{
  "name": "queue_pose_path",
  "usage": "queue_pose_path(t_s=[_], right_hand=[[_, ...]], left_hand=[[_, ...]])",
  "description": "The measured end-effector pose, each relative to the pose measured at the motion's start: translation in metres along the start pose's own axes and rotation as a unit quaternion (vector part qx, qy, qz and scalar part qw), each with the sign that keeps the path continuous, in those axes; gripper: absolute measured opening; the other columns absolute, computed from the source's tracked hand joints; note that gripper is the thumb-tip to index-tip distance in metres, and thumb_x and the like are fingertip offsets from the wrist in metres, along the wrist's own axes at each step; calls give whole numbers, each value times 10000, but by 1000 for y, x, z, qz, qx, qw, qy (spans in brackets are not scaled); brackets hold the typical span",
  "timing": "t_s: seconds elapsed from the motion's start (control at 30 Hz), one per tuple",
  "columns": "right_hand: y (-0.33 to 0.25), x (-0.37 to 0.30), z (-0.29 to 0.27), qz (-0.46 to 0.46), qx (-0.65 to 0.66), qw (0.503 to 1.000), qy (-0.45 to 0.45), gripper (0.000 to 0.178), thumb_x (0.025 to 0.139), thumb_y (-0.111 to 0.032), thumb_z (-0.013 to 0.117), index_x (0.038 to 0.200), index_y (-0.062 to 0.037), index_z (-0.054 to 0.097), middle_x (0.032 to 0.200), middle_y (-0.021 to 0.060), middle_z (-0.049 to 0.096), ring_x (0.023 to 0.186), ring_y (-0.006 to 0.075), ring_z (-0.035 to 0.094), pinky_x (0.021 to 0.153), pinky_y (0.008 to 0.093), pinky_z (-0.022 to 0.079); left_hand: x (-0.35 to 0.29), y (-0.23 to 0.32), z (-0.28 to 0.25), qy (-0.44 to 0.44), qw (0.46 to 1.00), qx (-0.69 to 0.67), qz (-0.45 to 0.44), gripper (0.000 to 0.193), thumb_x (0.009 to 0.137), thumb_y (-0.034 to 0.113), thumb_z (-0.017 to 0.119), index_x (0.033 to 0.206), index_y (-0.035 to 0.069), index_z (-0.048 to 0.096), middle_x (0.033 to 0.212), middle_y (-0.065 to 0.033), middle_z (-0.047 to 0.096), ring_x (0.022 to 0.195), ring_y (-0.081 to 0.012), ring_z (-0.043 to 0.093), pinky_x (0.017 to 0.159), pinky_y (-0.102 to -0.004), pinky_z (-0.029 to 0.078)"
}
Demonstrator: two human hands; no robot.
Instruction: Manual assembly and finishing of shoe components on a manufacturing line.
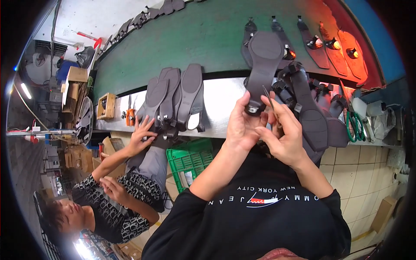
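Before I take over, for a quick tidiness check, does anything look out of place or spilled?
No spill shows. Beside the right hand, dark footwear lies jumbled, and one sole seemingly juts past the bench edge.

The held sole is coloured dark grey, as are the stacked soles. The belt is coloured deep green, its right end tinted red. The near shirt is printed white and red on black; the other shirt is patterned pale on black. Green is shown by the crate, orange by the pliers, cream by the tiles.
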State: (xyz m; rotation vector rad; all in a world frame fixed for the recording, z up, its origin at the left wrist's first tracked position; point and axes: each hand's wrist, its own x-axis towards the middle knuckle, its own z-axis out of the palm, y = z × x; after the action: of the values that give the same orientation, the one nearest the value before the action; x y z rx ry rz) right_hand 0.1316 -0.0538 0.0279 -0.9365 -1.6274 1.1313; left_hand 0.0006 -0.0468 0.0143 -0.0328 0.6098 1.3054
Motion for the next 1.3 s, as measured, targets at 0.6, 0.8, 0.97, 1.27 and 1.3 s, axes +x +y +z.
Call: queue_pose_path(t_s=[0.6, 0.8, 0.97, 1.27, 1.3], right_hand=[[19, 19, 3, -183, -128, 968, 111, 225, 768, -37, 694, 992, -46, 672, 733, 64, 580, 562, 176, 570, 487, 281, 444], [19, 25, -4, -41, 18, 999, -18, 389, 761, 2, 684, 1147, -19, 638, 779, 39, 583, 634, 78, 530, 541, 229, 427], [14, 22, -40, 20, -28, 999, 35, 351, 957, -67, 458, 1297, -52, 545, 843, -24, 462, 652, 52, 383, 579, 193, 337], [47, 22, -83, -18, -221, 972, 74, 322, 888, -4, 536, 1202, -22, 606, 726, 20, 490, 580, 96, 438, 522, 258, 362], [44, 25, -81, -10, -228, 970, 83, 331, 871, -3, 555, 1196, -26, 608, 703, 40, 505, 577, 114, 457, 529, 269, 377]], left_hand=[[-4, -38, -15, 8, 988, 111, 110, 270, 990, 266, 472, 1162, 67, 537, 1041, -33, 586, 951, -114, 575, 832, -272, 503], [-16, -13, -3, 25, 989, 104, 98, 339, 955, 148, 524, 1281, 58, 515, 1041, -36, 630, 900, -107, 615, 803, -269, 519], [-32, 59, -17, 12, 937, 253, 240, 387, 944, 169, 526, 1252, -65, 498, 1131, -152, 620, 952, -219, 649, 816, -337, 550], [-86, 234, -143, 382, 563, 592, 432, 432, 929, 297, 583, 1183, -52, 603, 1143, -117, 636, 1011, -140, 567, 894, -261, 431], [-93, 256, -173, 411, 602, 590, 346, 380, 937, 340, 575, 1102, 11, 669, 806, 44, 594, 683, -38, 447, 591, -213, 340]])
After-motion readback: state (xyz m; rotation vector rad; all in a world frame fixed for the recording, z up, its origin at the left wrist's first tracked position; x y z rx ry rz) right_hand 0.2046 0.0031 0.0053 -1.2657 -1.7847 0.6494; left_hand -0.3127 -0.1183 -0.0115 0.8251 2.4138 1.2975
